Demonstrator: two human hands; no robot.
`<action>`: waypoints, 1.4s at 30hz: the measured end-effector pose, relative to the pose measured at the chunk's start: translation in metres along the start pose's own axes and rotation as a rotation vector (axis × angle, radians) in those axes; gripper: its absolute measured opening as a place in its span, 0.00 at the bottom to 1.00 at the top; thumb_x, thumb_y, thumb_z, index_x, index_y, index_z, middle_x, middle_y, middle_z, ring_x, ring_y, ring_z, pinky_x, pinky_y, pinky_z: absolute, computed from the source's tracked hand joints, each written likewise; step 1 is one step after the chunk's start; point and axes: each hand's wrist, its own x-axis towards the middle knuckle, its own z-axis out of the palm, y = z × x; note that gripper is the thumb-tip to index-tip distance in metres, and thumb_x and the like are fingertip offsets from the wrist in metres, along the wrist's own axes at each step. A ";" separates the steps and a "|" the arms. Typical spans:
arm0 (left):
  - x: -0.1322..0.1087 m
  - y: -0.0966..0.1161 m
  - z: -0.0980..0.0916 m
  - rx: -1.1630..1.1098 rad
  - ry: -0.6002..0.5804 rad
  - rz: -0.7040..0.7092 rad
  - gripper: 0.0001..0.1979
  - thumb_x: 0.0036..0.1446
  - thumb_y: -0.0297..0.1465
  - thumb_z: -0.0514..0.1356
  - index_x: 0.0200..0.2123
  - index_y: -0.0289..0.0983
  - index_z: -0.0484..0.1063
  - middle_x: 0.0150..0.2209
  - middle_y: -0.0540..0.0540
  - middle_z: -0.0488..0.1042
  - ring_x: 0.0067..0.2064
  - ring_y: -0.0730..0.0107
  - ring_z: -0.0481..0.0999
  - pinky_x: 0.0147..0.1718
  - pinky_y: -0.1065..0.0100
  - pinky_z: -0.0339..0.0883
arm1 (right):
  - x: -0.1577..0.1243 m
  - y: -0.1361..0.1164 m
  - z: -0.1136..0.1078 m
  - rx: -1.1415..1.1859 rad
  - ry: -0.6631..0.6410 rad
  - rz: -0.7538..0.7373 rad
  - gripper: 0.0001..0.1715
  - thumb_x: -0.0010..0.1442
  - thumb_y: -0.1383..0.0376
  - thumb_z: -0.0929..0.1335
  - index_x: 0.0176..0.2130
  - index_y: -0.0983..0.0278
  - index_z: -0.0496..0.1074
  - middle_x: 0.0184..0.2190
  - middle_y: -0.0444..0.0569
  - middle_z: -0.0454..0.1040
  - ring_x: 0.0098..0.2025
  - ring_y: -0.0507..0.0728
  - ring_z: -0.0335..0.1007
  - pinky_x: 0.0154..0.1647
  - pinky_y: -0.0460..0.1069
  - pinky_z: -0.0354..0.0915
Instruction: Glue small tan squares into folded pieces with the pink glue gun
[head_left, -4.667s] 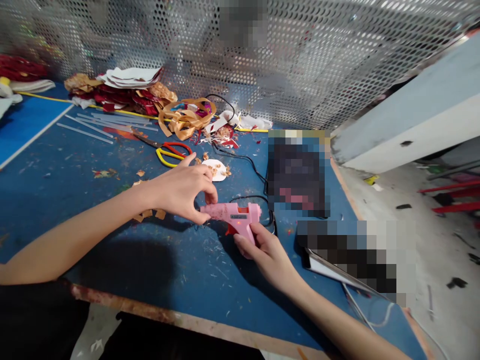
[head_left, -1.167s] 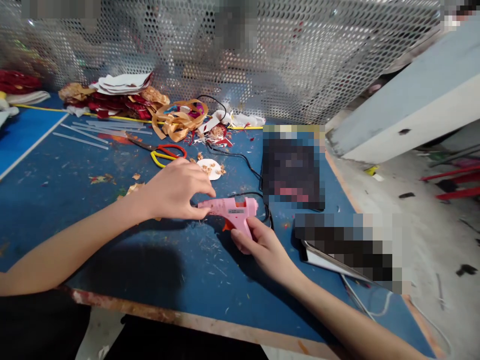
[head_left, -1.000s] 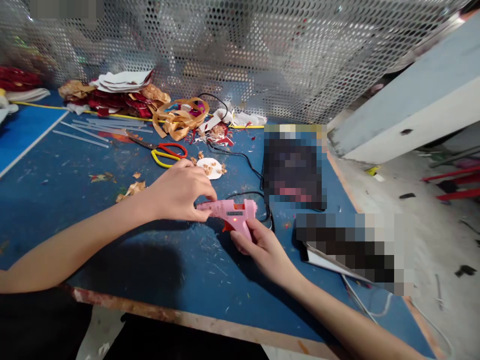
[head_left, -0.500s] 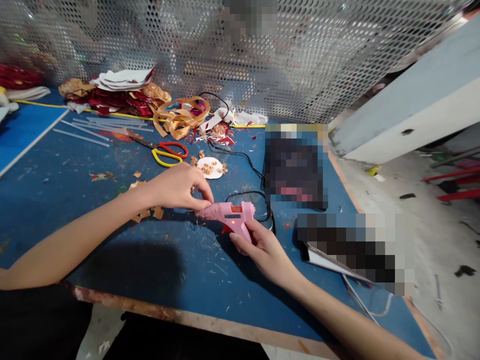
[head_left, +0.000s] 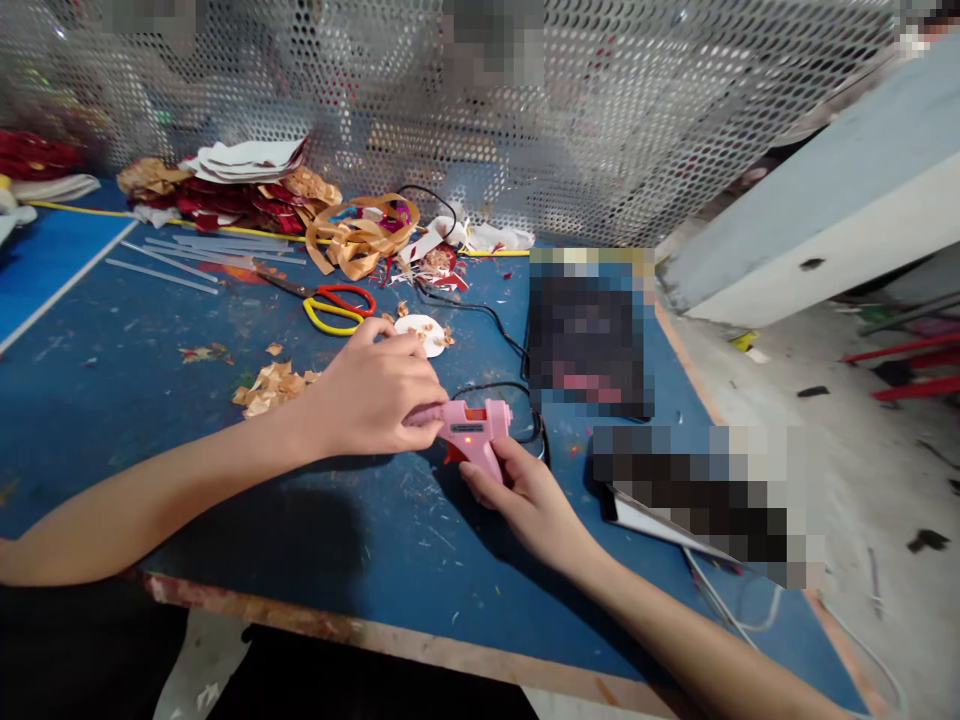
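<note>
My right hand (head_left: 525,495) is wrapped round the handle of a pink hot glue gun (head_left: 487,430), whose small orange light is lit. The gun's front end points left. My left hand (head_left: 386,390) has its fingers closed over that front end, hiding the nozzle. Just behind the left hand lies a white oval piece (head_left: 431,345) with small gold scraps on it. Gold fabric pieces (head_left: 271,388) are heaped beside my left wrist.
Scissors (head_left: 341,308) with red and yellow handles lie past my left hand. Beyond are clear glue sticks (head_left: 225,245), gold ribbon (head_left: 360,240) and stacked fabric (head_left: 240,185) along a perforated metal screen (head_left: 585,120). A blurred dark flat object (head_left: 589,335) lies at right, near a black cable (head_left: 487,310).
My left hand has slid right along the gun's front end, and its fingers now cover more of it. The gold heap by the wrist shows more. My right hand has barely moved.
</note>
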 end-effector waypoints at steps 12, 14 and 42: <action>0.005 -0.023 0.002 -0.398 -0.133 -0.145 0.04 0.49 0.31 0.64 0.29 0.42 0.81 0.29 0.51 0.80 0.36 0.67 0.75 0.41 0.64 0.60 | -0.002 -0.001 -0.001 -0.074 -0.031 -0.038 0.18 0.62 0.53 0.65 0.44 0.63 0.69 0.26 0.42 0.60 0.26 0.51 0.54 0.25 0.45 0.56; 0.006 -0.029 0.006 -0.522 -0.159 -0.172 0.05 0.49 0.31 0.64 0.29 0.41 0.81 0.28 0.50 0.80 0.34 0.69 0.75 0.37 0.67 0.63 | -0.002 -0.002 -0.001 -0.089 -0.036 -0.038 0.18 0.61 0.53 0.65 0.44 0.63 0.69 0.25 0.42 0.60 0.26 0.51 0.55 0.25 0.45 0.55; 0.003 -0.040 -0.039 -0.156 0.026 -0.296 0.17 0.61 0.39 0.54 0.22 0.37 0.68 0.22 0.51 0.69 0.25 0.75 0.65 0.27 0.70 0.54 | 0.005 -0.014 -0.004 0.213 -0.032 0.073 0.20 0.56 0.49 0.66 0.29 0.62 0.60 0.21 0.40 0.62 0.21 0.48 0.54 0.21 0.45 0.53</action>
